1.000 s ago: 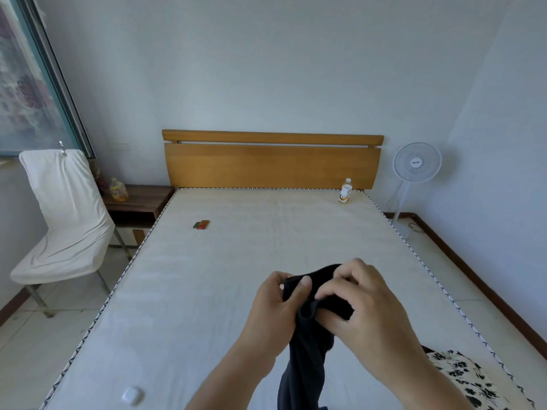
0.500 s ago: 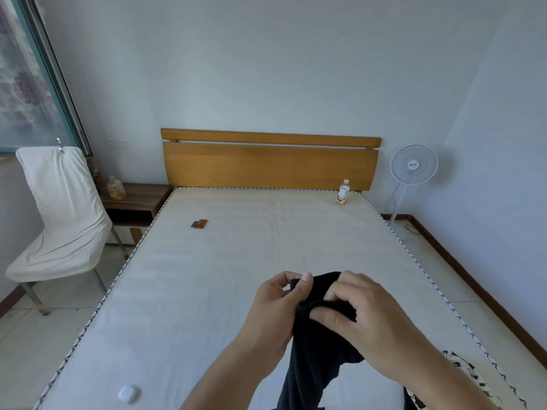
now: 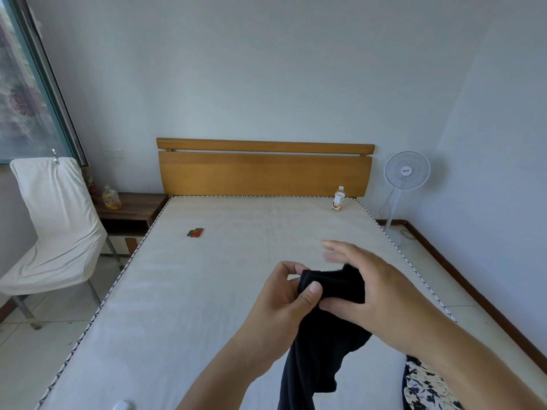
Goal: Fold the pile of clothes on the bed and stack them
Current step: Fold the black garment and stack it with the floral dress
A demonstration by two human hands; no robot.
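1. Above the white bare mattress of the wooden-framed bed (image 3: 207, 291), a person holds up a black soft-knit garment (image 3: 322, 335) at chest height, its hemmed top edge bunched between both hands and its body hanging straight down out of the bottom of the picture.

2. The left hand (image 3: 288, 294) pinches the garment's top corner, thumb pressed over the black hem and fingers curled behind it, at about 9 o'clock from the cloth.

3. The right hand (image 3: 364, 288) lies at about 3 o'clock, touching the same edge: the thumb presses the fabric from below while the fingers stretch out straight and blurred toward 11 o'clock, not clasping anything.

4. The garment's long axis runs from 12 to 6 o'clock, top edge uppermost; both hands are at that edge, the left with the firmer hold.

5. The likely next move is for the right hand to travel along the hem toward 3 o'clock, finding the far corner so the piece can be spread flat.

6. A black-and-white floral-print cloth (image 3: 426, 386) waits at 5 o'clock on the mattress's near right corner.

7. No folded stack is in sight; the task appears to be at an early stage.
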